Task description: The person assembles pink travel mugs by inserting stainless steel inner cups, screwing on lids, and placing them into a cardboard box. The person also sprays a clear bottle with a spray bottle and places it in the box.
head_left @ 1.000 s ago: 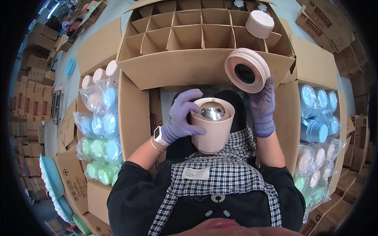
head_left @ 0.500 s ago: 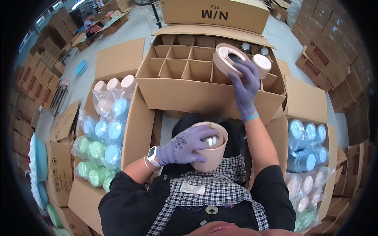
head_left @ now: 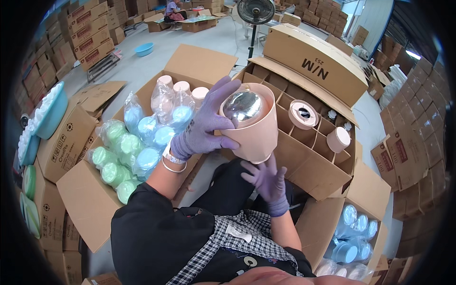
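Observation:
My left hand point(head_left: 204, 126) grips a pink thermos body point(head_left: 254, 138) by its side, raised and tilted. A shiny silver liner point(head_left: 243, 108) with a rounded surface shows in its opening. Just below the thermos body is my right hand point(head_left: 271, 186), its fingers spread and nothing held in them; whether a fingertip touches the base I cannot tell. Both hands wear purple gloves. A pink ring-shaped part point(head_left: 297, 110) with a dark hole rests on top of the divided carton point(head_left: 304, 167), and a pink cup-shaped piece point(head_left: 338, 138) stands at its right end.
To the left, an open carton point(head_left: 78, 204) holds bagged pink, blue and green cups point(head_left: 129, 145). Another open carton point(head_left: 316, 223) at right holds blue pieces point(head_left: 344, 251). A closed carton point(head_left: 304, 57) lies behind the divided one, near a standing fan point(head_left: 255, 10).
My left hand has lifted the pink thermos body from my lap and tilted it. My right hand has let go of the ring-shaped part and come down beneath the body. The view has turned.

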`<state>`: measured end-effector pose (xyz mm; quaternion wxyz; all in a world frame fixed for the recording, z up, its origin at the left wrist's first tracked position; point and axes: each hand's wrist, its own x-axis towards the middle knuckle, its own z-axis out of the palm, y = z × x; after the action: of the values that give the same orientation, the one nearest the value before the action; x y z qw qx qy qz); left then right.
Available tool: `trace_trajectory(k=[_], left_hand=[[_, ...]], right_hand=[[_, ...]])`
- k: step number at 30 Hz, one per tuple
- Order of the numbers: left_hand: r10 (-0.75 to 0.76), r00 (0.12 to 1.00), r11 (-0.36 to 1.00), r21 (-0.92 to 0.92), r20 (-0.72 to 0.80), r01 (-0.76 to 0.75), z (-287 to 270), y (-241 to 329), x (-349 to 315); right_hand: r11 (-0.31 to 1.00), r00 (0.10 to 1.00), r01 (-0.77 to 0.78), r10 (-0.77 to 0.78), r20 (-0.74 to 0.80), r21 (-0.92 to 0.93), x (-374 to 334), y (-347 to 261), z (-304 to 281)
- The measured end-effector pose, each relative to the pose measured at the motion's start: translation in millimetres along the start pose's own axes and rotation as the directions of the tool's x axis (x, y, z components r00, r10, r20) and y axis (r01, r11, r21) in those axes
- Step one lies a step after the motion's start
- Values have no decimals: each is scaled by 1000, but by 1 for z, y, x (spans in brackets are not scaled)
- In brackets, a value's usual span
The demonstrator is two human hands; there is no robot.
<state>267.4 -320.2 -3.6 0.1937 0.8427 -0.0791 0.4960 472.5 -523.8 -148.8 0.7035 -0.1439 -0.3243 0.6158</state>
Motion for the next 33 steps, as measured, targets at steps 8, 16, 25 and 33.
trace_trajectory(k=[8, 16, 25, 33], left_hand=[[30, 990, 983, -184, 141, -4, 9, 3, 23], [-111, 978, 993, 18, -179, 116, 35, 14, 45], [-545, 837, 822, -234, -59, 519, 141, 52, -57], [-223, 829, 970, 34, 514, 239, 209, 35, -166]], right_hand=[[864, 999, -38, 16, 49, 503, 1, 35, -11], [827, 980, 111, -184, 78, 551, 17, 24, -13], [877, 909, 390, -415, 33, 281, 56, -62, -18], [788, 785, 615, -615, 70, 36, 97, -88, 11]])
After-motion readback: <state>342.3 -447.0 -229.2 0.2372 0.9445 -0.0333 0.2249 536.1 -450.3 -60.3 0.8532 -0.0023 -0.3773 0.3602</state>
